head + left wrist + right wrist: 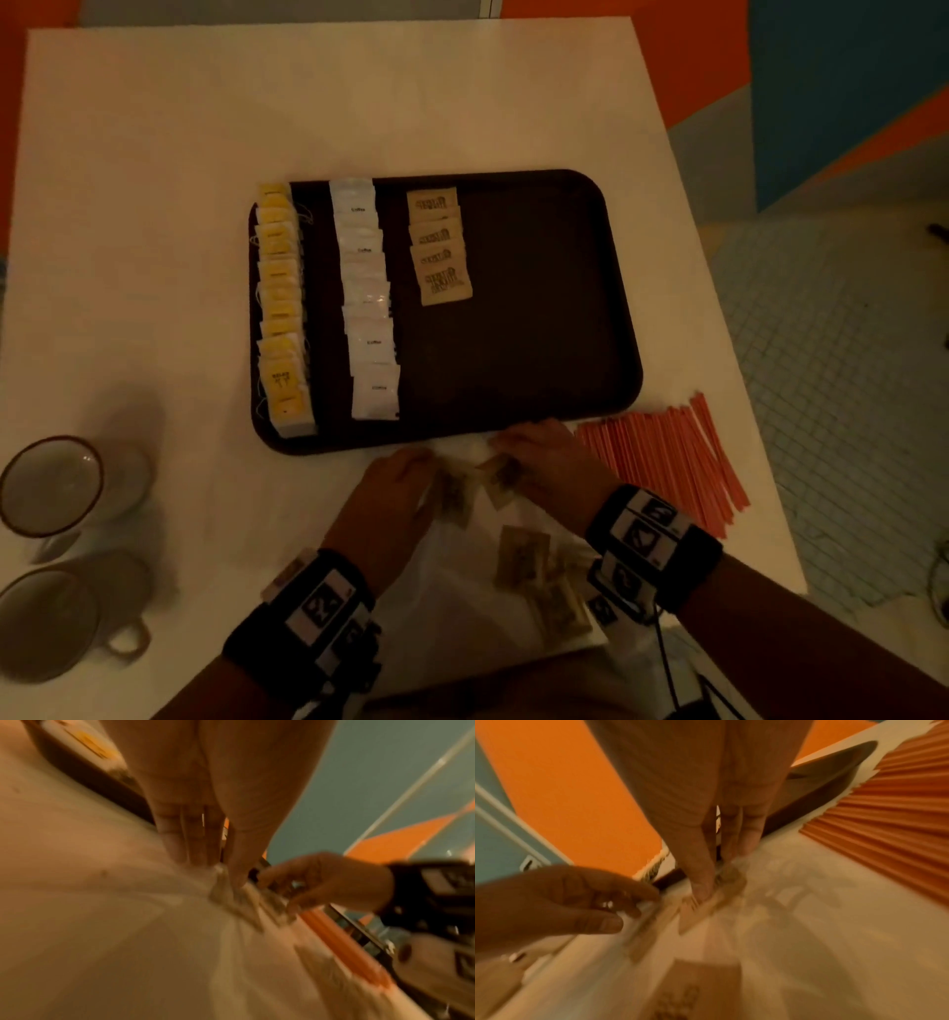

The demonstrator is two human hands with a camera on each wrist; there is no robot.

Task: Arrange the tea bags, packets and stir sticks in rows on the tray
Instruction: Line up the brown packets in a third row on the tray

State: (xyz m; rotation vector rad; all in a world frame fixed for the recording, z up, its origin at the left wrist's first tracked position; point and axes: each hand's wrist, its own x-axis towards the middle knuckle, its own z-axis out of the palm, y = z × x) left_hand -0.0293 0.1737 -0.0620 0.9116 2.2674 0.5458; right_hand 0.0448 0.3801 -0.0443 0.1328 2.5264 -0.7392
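Note:
The dark brown tray holds a row of yellow tea bags, a row of white packets and a shorter row of brown packets. In front of it lies a clear plastic bag with loose brown packets. My left hand pinches the bag's crumpled edge beside one brown packet. My right hand pinches another brown packet between thumb and fingers. Orange stir sticks lie fanned out to the right.
Two mugs stand at the table's left front. The white table stretches far behind the tray; its right edge runs just past the stir sticks. The tray's right half is bare.

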